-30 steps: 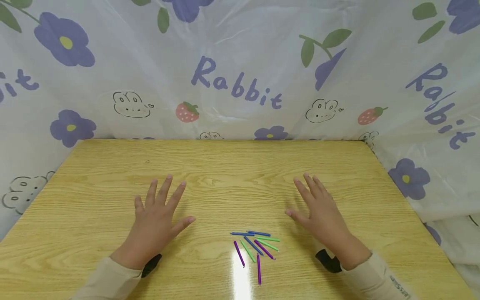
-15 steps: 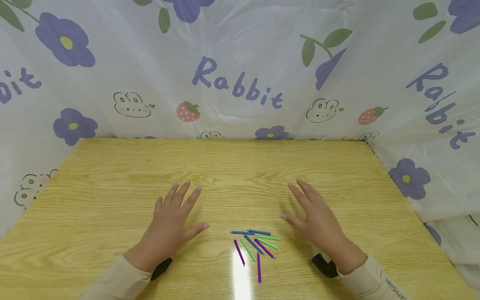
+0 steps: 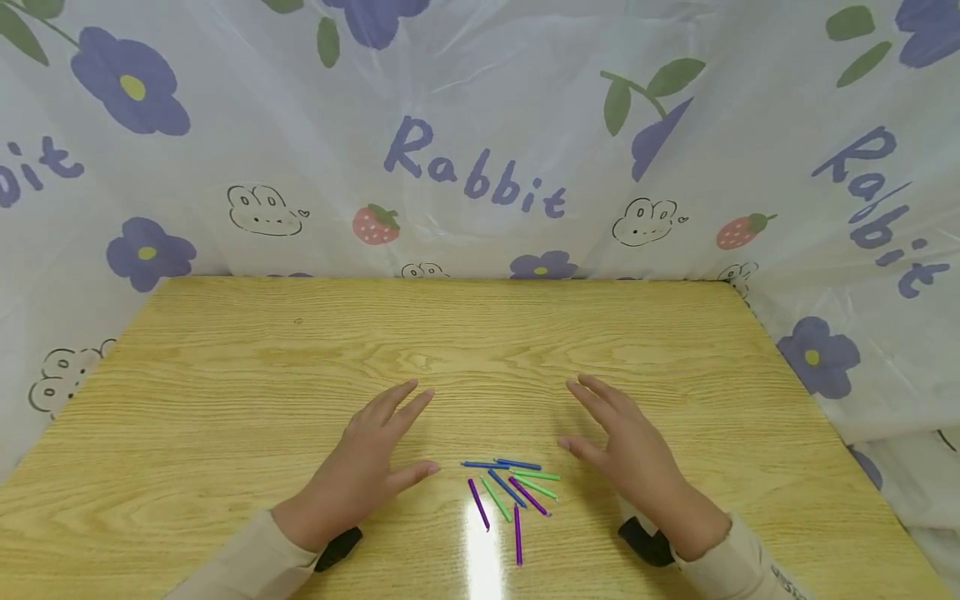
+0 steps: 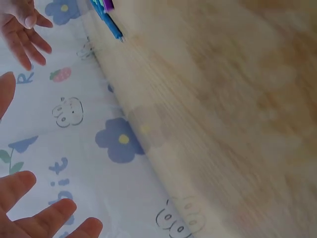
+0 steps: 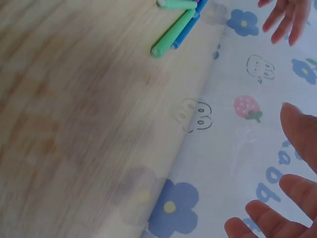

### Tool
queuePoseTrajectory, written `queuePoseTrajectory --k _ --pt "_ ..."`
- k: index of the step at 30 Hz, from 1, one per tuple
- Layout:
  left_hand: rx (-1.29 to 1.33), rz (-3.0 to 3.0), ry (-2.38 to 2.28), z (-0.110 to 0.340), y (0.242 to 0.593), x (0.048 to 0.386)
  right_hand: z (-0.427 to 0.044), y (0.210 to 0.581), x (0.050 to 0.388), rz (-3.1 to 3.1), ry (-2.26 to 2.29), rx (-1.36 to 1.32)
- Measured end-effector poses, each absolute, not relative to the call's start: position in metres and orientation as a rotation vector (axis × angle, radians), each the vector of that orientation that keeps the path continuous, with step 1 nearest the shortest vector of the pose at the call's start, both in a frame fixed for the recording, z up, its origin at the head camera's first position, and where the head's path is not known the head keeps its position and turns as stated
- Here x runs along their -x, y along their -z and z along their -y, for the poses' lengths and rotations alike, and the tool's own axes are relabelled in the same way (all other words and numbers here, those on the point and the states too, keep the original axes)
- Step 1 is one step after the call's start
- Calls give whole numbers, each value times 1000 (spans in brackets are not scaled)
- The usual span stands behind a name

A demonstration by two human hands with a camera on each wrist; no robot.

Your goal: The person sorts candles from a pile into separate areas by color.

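Note:
A loose group of thin candles lies on the wooden table (image 3: 480,333), some of them crossing. The blue candles (image 3: 507,488) are mostly at the far side, green candles (image 3: 496,500) lie among them, and purple candles (image 3: 518,536) are nearest the front. Left of the group hovers my left hand (image 3: 360,467), its fingers spread and holding nothing. My right hand (image 3: 633,450) is to the right, also with extended fingers and nothing in them. Both hands are apart from the candles. In the left wrist view a blue candle (image 4: 113,26) shows at the top; in the right wrist view, a green candle (image 5: 171,35).
A white sheet (image 3: 480,83) printed with flowers, rabbits and lettering hangs behind the table and along its sides. Light reflects off the table (image 3: 483,575) at the front. Dark wrist straps (image 3: 339,548) sit below both hands.
My left hand has moved right and a little toward the front, nearer the candles. My right hand has shifted slightly left and toward the front. The candles have stayed in place.

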State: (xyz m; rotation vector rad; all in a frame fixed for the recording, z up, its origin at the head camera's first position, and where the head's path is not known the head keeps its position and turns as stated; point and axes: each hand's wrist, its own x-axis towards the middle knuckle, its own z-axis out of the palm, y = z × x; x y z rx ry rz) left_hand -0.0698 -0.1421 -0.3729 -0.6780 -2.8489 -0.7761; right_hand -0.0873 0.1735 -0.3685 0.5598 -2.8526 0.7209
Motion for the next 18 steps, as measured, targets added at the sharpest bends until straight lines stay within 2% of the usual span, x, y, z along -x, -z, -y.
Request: queuePoseTrajectory --k 18 --pt "576 2953 1517 118 372 70 -160 377 84 2883 -904 -584"
